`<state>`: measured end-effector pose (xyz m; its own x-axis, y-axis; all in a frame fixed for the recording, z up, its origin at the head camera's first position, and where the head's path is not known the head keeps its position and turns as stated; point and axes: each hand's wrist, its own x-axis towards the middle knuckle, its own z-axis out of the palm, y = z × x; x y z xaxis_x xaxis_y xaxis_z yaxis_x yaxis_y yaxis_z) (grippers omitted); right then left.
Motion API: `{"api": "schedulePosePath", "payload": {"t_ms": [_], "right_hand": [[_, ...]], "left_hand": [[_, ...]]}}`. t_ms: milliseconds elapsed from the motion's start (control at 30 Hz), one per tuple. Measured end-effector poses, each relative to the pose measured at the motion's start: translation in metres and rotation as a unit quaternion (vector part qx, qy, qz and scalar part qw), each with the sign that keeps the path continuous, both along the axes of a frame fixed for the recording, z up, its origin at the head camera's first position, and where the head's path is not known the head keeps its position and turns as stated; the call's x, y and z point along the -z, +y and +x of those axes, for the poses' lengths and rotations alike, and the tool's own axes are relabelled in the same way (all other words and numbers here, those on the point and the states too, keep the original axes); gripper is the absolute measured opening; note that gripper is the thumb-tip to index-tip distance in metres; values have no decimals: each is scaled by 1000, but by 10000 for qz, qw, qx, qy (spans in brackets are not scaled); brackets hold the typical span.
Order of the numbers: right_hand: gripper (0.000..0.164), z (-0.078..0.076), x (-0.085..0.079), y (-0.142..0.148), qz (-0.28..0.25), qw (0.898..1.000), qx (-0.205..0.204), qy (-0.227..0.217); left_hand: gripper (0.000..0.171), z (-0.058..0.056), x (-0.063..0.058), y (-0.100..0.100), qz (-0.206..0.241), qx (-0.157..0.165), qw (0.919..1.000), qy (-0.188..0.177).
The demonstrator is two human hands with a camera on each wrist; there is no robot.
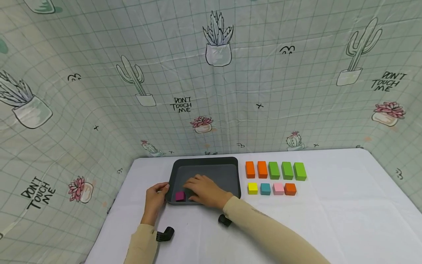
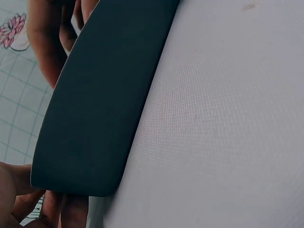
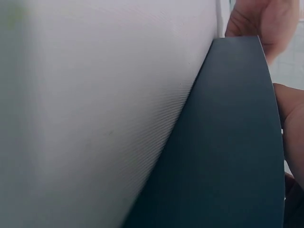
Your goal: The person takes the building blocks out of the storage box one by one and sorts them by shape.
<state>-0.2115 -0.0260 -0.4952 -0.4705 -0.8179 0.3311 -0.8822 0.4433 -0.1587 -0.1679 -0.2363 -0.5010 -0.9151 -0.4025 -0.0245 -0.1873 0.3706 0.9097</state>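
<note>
A dark grey rectangular tray (image 1: pixel 206 161) lies on the white table, and a purple cube (image 1: pixel 180 196) sits in its near left corner. My left hand (image 1: pixel 155 198) grips the tray's left edge near that corner. In the left wrist view the thumb (image 2: pixel 16 178) is at the rim and the fingers are partly hidden by the tray wall (image 2: pixel 104 95). Over the tray, just right of the purple cube, my right hand (image 1: pixel 206 190) has loosely bent fingers with nothing visible between them. The right wrist view shows mostly the tray's outer wall (image 3: pixel 223 142), so the fingertips are hidden there.
Right of the tray stand two orange blocks (image 1: pixel 256 169) and three green blocks (image 1: pixel 287 171) in a row. Nearer lie a yellow cube (image 1: pixel 252 188), a blue cube (image 1: pixel 265 189), a pink cube (image 1: pixel 278 189) and an orange-red cube (image 1: pixel 290 189). A patterned cloth (image 1: pixel 230 88) hangs behind.
</note>
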Motion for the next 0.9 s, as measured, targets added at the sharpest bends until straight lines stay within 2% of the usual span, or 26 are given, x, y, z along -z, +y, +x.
{"api": "schedulePosePath", "payload": {"t_ms": [433, 900], "right_hand": [[43, -8, 1, -19, 142, 9995, -282, 15], [36, -12, 3, -24, 274, 9993, 33, -253]], "left_hand": [[23, -2, 2, -1, 307, 17, 9995, -58], [23, -2, 2, -2, 339, 26, 9994, -11]]}}
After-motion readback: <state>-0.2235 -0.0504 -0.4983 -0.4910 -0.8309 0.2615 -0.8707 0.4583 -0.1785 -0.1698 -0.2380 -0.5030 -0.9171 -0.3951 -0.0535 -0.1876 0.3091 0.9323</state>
